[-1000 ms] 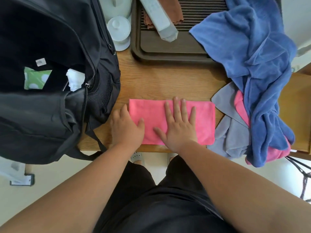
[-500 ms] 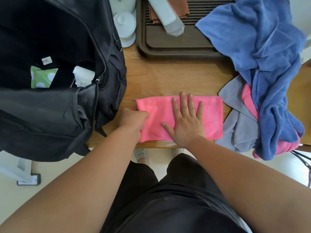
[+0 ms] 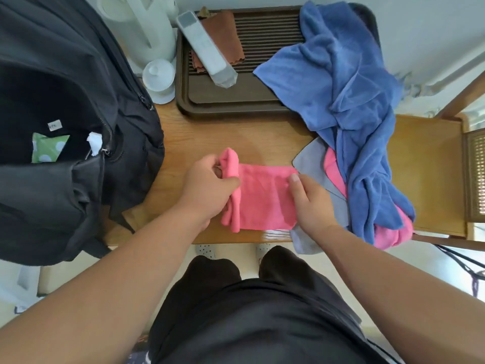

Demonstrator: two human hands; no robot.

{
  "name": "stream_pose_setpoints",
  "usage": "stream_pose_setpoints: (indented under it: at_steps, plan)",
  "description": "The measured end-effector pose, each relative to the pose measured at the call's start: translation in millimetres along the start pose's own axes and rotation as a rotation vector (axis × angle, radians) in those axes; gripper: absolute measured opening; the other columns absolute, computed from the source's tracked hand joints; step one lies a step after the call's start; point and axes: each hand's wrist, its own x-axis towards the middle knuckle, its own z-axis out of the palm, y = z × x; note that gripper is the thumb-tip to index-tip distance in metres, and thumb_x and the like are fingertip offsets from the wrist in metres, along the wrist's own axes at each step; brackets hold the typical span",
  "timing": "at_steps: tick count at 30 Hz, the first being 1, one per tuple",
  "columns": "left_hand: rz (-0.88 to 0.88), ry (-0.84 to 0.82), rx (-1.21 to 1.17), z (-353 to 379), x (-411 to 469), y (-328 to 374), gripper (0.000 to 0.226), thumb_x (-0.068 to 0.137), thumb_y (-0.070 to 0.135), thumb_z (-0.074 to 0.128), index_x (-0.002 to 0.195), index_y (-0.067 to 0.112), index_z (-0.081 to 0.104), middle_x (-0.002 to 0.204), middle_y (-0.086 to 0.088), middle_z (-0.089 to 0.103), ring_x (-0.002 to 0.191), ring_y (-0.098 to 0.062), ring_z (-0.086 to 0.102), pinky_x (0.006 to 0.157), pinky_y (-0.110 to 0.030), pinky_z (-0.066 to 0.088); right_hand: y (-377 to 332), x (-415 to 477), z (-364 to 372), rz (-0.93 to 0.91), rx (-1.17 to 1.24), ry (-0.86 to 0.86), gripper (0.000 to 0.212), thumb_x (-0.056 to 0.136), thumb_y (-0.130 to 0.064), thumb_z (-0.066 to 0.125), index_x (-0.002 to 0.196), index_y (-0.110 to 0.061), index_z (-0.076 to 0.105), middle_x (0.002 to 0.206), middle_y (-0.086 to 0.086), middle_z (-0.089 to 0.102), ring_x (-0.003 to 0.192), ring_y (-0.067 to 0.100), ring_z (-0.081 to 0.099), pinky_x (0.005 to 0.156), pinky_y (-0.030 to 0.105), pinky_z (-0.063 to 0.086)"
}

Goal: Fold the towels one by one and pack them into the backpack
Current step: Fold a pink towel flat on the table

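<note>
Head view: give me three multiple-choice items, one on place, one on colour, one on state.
1. The backpack lies where from the pink towel? A) left B) right C) beneath it
2. Colour of the large towel draped over the tray? A) green B) blue C) white
3. The left hand is: A) open, touching nothing B) gripping the pink towel's bunched end C) inside the backpack
Answers: 1 A, it fills the frame's left side; 2 B, plainly blue; 3 B, fingers curl round the bunched fabric.

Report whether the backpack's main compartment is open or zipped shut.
Open: the backpack gapes at its parted zipper, a green dotted packet showing inside.
</note>
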Motion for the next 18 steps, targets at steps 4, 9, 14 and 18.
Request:
stream_pose_setpoints:
  at_steps: [4,9,14,18]
  plan:
    - [0.098,0.0,0.234,61.4,10.5,6.6,0.02,0.08,0.013,0.073,0.097,0.021,0.064,0.088,0.001,0.068,0.077,-0.018,0.068,0.07,-0.044,0.059,5.0,3.9,-21.8,0.255,0.501,-0.16,0.059,0.101,-0.063,0.031,0.127,-0.021,0.062,0.107,0.008,0.071,0.1,0.021,0.068,0.089,0.035,0.055]
    - [0.098,-0.132,0.38,117.7,22.5,-0.4,0.046,0.081,0.023,0.078,0.123,0.022,0.06,0.106,0.008,0.066,0.097,-0.013,0.064,0.078,-0.023,0.048,16.3,9.3,-28.5,0.188,0.457,-0.265,0.05,0.087,-0.073,0.044,0.111,-0.036,0.067,0.107,-0.001,0.074,0.102,0.016,0.07,0.096,0.044,0.055]
    - [0.125,-0.196,0.513,115.2,22.3,-0.8,0.036,0.091,0.02,0.064,0.126,0.023,0.057,0.107,-0.001,0.069,0.098,-0.022,0.065,0.08,-0.03,0.05,19.7,9.4,-31.3,0.084,0.355,-0.275,0.019,0.095,-0.049,0.06,0.099,-0.032,0.069,0.095,-0.007,0.073,0.092,0.007,0.067,0.089,0.037,0.055]
    - [0.391,-0.004,0.833,92.6,12.6,-8.0,0.039,0.09,0.015,0.061,0.128,0.02,0.057,0.12,-0.005,0.061,0.111,-0.029,0.058,0.092,-0.042,0.05,22.7,15.7,-27.2,0.01,0.174,-0.292,0.037,0.09,-0.052,0.066,0.111,-0.022,0.072,0.101,-0.008,0.07,0.093,0.007,0.063,0.083,0.031,0.052]
